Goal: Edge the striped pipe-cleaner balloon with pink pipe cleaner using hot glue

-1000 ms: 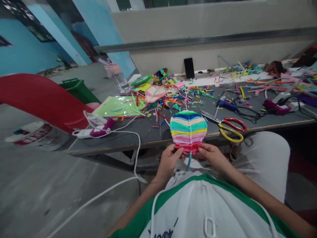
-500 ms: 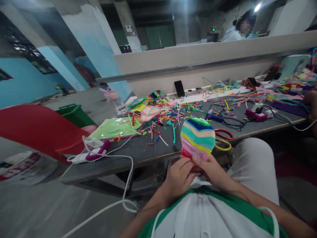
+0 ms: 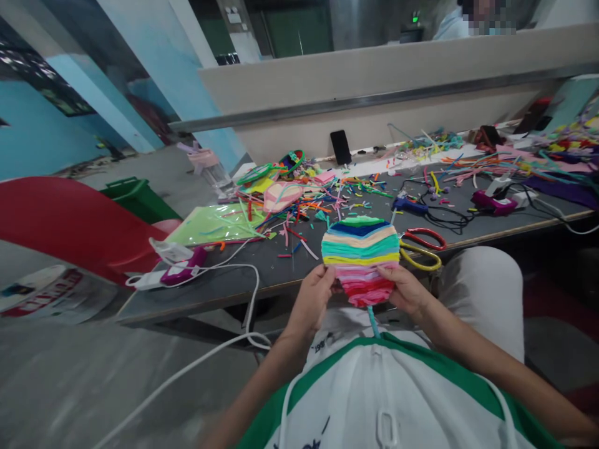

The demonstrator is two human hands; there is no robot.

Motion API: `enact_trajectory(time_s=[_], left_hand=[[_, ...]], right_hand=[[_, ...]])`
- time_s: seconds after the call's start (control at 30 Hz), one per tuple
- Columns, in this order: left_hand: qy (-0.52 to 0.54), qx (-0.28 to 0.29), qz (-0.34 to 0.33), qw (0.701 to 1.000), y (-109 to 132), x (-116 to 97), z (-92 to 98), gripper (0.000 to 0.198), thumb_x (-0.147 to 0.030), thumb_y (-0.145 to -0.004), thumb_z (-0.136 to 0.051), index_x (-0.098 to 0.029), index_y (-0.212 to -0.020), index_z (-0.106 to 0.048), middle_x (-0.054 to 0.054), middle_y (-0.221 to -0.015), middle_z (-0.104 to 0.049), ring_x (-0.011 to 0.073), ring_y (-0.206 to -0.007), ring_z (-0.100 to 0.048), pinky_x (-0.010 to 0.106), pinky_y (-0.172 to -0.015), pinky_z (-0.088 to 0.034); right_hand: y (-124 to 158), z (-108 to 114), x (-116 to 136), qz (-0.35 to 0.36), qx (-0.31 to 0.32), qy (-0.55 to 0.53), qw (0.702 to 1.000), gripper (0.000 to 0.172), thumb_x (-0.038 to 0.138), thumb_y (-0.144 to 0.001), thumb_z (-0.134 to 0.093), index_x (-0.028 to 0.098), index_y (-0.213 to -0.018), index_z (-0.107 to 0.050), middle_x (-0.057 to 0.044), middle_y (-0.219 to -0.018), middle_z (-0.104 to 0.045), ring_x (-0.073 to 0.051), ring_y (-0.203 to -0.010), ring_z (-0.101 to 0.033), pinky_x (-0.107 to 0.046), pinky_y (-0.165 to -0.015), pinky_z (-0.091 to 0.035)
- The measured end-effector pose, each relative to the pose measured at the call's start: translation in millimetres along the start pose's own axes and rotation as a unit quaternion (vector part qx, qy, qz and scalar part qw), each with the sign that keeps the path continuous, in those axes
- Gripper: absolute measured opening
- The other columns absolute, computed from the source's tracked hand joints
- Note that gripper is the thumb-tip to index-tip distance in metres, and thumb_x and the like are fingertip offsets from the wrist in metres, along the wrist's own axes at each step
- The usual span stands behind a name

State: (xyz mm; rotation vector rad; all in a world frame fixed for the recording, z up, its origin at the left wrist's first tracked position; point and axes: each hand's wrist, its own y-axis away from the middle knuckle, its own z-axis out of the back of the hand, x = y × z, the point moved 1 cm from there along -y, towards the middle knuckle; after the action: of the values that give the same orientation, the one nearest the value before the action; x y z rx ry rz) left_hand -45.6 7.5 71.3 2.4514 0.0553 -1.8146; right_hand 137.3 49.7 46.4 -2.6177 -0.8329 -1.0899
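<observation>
Between my hands is a round, striped piece [image 3: 360,252] that looks made of fuzzy pipe cleaners. Its bands run from green and dark blue at the top through peach, teal and yellow to pink and red. My left hand [image 3: 316,296] pinches its left edge, and my right hand [image 3: 407,288] pinches the right edge. A short teal stem [image 3: 373,321] hangs below it, over my lap. Just beyond my right hand lie scissors [image 3: 421,248] with one red and one yellow handle loop, partly hidden behind the piece.
Loose pipe cleaner bits [image 3: 337,196] litter the dark table [image 3: 234,277]. A blue glue gun [image 3: 409,204], a phone [image 3: 340,147] and a tumbler [image 3: 210,171] stand or lie farther back. A white cable [image 3: 255,299] droops over the front edge. A red chair [image 3: 70,224] is at left.
My hands have moved apart from the piece's bottom to its two sides. The piece now faces me more squarely, showing its red lower bands and teal stem. The view has tilted down.
</observation>
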Motion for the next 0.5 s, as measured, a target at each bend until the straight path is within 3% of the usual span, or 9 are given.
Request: enact_trajectory(time_s=[0.2,0.37,0.5], left_hand=[[0.069,0.012,-0.003,0.998,1.9,10.8,-6.8,0.029,-0.031,-0.076,-0.068,-0.015,-0.1,-0.063,0.007,-0.098,-0.07,0.0186,-0.085,-0.065,0.032,-0.079,-0.049],[0.066,0.028,0.021,0.997,3.5,17.9,-4.4,0.033,-0.029,-0.076,-0.068,-0.016,-0.104,-0.06,0.008,-0.104,-0.068,0.0201,-0.093,-0.064,0.035,-0.085,-0.048],[0.021,0.042,0.014,0.999,4.6,25.5,-2.1,0.04,-0.028,-0.073,-0.07,-0.017,-0.108,-0.057,0.009,-0.109,-0.067,0.0221,-0.099,-0.063,0.039,-0.09,-0.046]], right_hand=[[-1.6,1.2,3.4,-0.006,-0.027,0.012,1.0,0.028,0.033,-0.08,-0.062,0.016,-0.102,-0.066,-0.009,-0.098,-0.072,-0.022,-0.089,-0.068,-0.037,-0.08,-0.055],[-12.9,7.8,9.8,0.064,-0.094,-0.014,0.993,0.027,0.034,-0.083,-0.059,0.018,-0.104,-0.065,-0.007,-0.1,-0.072,-0.022,-0.095,-0.067,-0.039,-0.086,-0.053],[-18.5,13.2,4.3,0.057,-0.124,-0.048,0.989,0.029,0.036,-0.086,-0.054,0.019,-0.108,-0.063,-0.007,-0.099,-0.072,-0.022,-0.1,-0.065,-0.041,-0.091,-0.05]])
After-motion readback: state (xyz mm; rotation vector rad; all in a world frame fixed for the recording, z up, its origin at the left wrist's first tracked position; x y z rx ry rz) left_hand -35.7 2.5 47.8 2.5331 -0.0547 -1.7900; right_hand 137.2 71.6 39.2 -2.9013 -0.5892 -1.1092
